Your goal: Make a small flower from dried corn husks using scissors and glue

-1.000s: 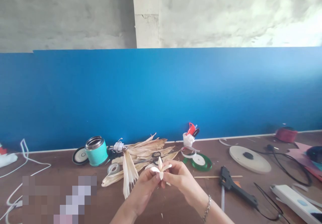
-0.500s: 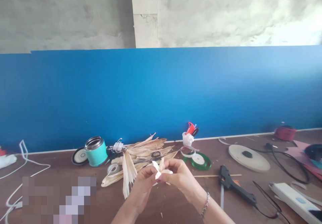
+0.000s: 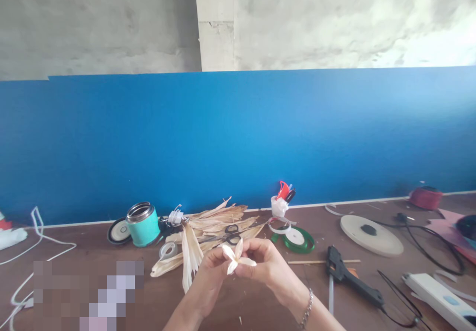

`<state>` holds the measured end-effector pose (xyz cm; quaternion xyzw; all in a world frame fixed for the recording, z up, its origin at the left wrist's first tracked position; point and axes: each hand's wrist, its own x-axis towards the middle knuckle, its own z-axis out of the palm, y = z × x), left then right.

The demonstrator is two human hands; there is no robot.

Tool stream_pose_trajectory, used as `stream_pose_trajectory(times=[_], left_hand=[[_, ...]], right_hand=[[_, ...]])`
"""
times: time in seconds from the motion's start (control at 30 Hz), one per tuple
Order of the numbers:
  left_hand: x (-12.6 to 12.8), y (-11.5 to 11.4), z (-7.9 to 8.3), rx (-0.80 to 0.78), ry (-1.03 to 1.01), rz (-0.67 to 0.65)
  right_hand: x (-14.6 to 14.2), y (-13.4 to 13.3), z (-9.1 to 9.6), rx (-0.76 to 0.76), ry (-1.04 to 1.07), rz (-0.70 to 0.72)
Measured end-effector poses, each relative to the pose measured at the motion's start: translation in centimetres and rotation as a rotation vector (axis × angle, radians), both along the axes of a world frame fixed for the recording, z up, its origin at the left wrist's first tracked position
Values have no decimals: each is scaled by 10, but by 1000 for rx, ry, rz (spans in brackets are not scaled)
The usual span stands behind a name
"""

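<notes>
Since a second ago, the flower [image 3: 237, 260] has turned clockwise in the fingers: its lowest petal now points down and left, and its right one dips. Towards the left of the worktop [image 3: 260, 303] stands an open flask [image 3: 143, 228], with its lid [image 3: 119, 231] just beside it. Next come a tape roll [image 3: 162, 252] and dry husks [image 3: 219, 217], lying loose and apart from the flower. Nearer the camera, the left hand [image 3: 210, 276] has a narrow grip, thumb and fingers pinching the flower from its left. Raised off the worktop between both hands, the flower shows four petals spread from one centre; its shaping looks well along, but fingers hide whether anything fastens it beneath, so what is left is unclear. From the other side, the right hand [image 3: 267, 267] pinches it just as narrowly. Further right lie green ribbon [image 3: 308, 244] and a glue gun [image 3: 357, 284], neither held.
</notes>
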<state>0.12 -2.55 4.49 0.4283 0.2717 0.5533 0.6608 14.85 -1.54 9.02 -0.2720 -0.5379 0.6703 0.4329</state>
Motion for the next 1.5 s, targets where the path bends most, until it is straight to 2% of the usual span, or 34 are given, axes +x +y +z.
stream_pose_trajectory(times=[0.23,0.4,0.5,0.63,0.7,0.73,0.83,0.87,0.93,0.97,1.03,1.13,1.2,1.3,1.37,1.43,1.5], left_hand=[[0,-3,-1,-5,36,26],[3,-7,8,-4,32,50],[4,-7,12,-15,21,54],[-1,-5,7,8,51,22],[-5,-2,2,37,79,36],[-7,0,1,50,92,53],[-9,3,-1,64,122,101],[-9,4,-1,62,133,113],[-5,5,0,50,149,137],[-3,5,1,41,148,149],[1,4,2,22,133,178],[7,3,3,-7,112,231],[9,3,3,-27,104,265],[11,7,0,-54,113,326],[11,9,-2,-67,135,381],[11,9,-2,-79,156,425],[12,8,1,-93,172,447]], right_hand=[[-2,2,-6,-3,88,15],[-1,0,-6,-24,128,27],[-3,-3,-5,-25,108,14],[2,1,-2,23,-3,40],[20,9,2,117,-187,-16],[34,15,3,188,-349,-110],[95,30,-1,394,-1033,-473],[117,33,-7,396,-1281,-556],[158,34,-24,254,-1683,-630],[174,33,-35,174,-1795,-626],[195,28,-57,135,-1891,-639],[202,22,-81,194,-1907,-616],[200,20,-86,221,-1896,-613],[198,20,-75,191,-1837,-675],[195,21,-62,205,-1717,-784],[186,21,-49,299,-1510,-871],[167,19,-38,407,-1290,-846]])
